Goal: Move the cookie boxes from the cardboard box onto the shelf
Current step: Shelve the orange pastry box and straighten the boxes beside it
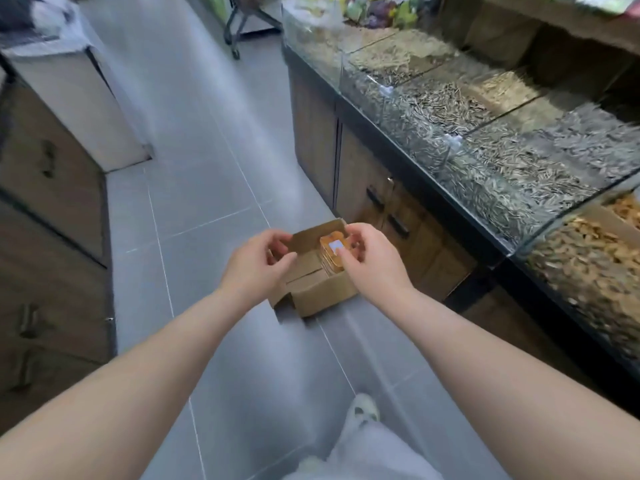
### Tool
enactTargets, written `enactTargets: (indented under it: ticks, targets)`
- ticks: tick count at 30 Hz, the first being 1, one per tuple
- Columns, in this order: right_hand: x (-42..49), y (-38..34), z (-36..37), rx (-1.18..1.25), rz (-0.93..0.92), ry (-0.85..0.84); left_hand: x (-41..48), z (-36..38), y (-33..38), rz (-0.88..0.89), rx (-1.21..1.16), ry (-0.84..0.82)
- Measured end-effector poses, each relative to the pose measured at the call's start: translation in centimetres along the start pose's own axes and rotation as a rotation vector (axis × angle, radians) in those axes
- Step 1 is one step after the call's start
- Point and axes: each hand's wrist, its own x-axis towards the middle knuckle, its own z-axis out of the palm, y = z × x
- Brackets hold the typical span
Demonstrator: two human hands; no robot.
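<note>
While the cardboard box sits open on the floor, both arms reach down over it.

Right hand: thumb on the near face and fingers curled round the far side of an orange cookie box, which stands upright at the far right corner inside the cardboard box.

Left hand: half curled at the cardboard box's far left flap; whether it grips the flap or only hovers, cannot tell.

Advice for the lift: draw the cookie box straight up, clear of the flap behind it, and steady the cardboard box with the left hand so it does not drag along.

Contents: left of the cookie box, inside, lie flat brown shapes, packs or dividers, unclear. Glass bins on the counter to the right of the cardboard box hold striped seeds; the nearest one holds golden snack pieces. Which shelf is meant, cannot tell.
</note>
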Motion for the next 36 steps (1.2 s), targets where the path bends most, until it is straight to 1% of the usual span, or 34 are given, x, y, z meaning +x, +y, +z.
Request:
enactTargets:
  ticks: [4, 10, 16, 21, 24, 28, 32, 36]
  targets:
    - [6.4, -0.3, 1.5, 0.005, 0.005, -0.023, 6.0, -0.8, -1.3, -0.026, -0.003, -0.013]
    - [18.3, -0.5, 1.8, -0.017, 0.013, 0.014, 17.2, -2.1, -0.8, -0.049, -0.007, -0.037]
    - [27.5, -1.1, 2.3, -0.064, 0.061, 0.025, 27.4, -3.1, -1.2, -0.014, -0.022, -0.094]
    - [33.4, -0.9, 4.1, -0.072, 0.202, 0.084, 36.7, -2.9, -2.3, 0.059, 0.006, -0.227]
    - [36.8, -0.5, 5.2, -0.061, 0.323, 0.209, 42.9, -2.9, -2.7, 0.137, 0.005, -0.346]
    - [39.5, -0.1, 7.2, -0.008, 0.503, 0.374, 49.3, -2.5, -3.5, 0.230, 0.061, -0.495]
    - [40.2, 1.4, 9.6, 0.054, 0.629, 0.468, 52.6, -0.5, -5.0, 0.281, 0.097, -0.604]
    - [39.4, 4.8, 12.3, 0.081, 0.750, 0.471, 53.6, 3.4, -7.7, 0.282, 0.118, -0.703]
